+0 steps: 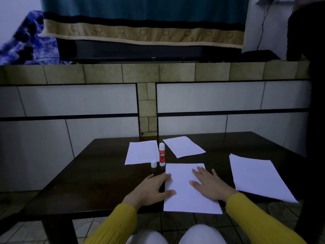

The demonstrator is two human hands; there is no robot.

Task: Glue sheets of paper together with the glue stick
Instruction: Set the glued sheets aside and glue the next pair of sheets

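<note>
A person in yellow sleeves (260,219) sits at a dark worktop (91,182) with both hands down on the near sheet (186,199), which lies at the front edge and slightly overhangs it. The right hand (209,185) lies flat on the paper, fingers straight and spread, palm down. The left hand (151,189) rests at the sheet's left edge, fingers relaxed, with the thumb and fingertips on the paper and the palm over the bare wood; it grips nothing. Just beyond the sheet's far left corner the glue stick (162,154) stands upright, red label facing the person, its white cap (153,163) off and standing just beside it on the left. Behind the stick lie two smaller sheets: one at the back left (140,152), one at the back right (184,147), turned at an angle. To the right, apart from the near sheet, a stack of paper (258,176) reaches over the worktop's edge. Behind the worktop rises a tiled ledge (158,73) carrying a patterned cloth (140,34) and a blue blanket (29,44).
</note>
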